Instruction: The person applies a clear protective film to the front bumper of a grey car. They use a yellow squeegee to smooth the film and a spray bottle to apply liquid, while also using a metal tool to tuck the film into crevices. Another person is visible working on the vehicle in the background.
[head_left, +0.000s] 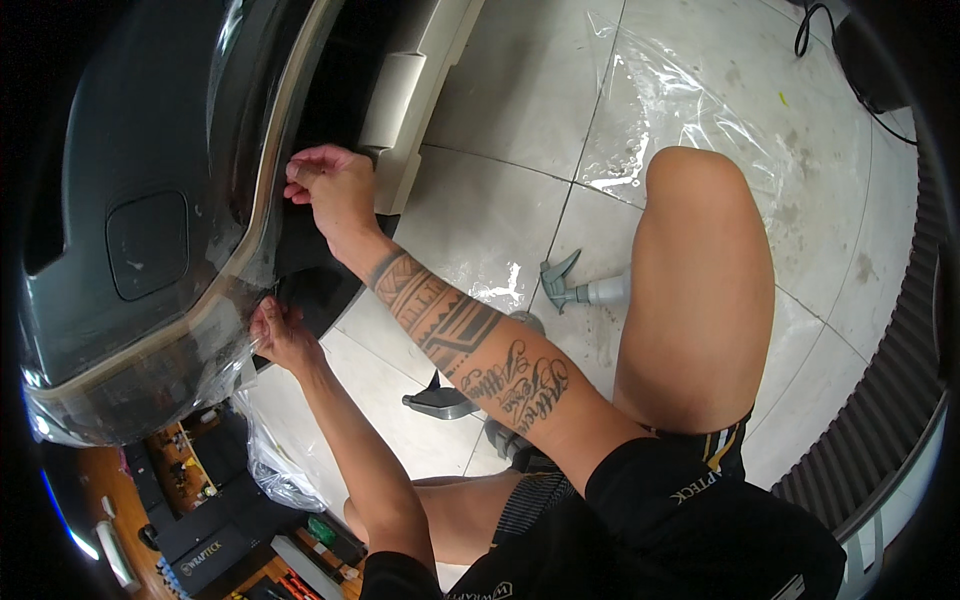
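Observation:
A dark grey car body panel (150,160) fills the left side, with a rounded-square flap (147,245) in it. Clear plastic film (215,345) drapes over its lower corner, wrinkled and hanging loose at the edge. Along the panel's edge runs a tan band (285,110). My left hand (285,335) is closed, its fingertips pinching the film's edge beside that corner. Farther up, my right hand (332,190) is curled with thumb and fingers together, close to the banded edge; whatever it may hold is too small to make out.
On the tiled floor lie a spray bottle (590,288), partly behind my knee, and a sheet of clear film (690,120). A crumpled film (275,465) hangs near dark boxes (215,535) at lower left. A ribbed dark shutter (900,390) stands at right.

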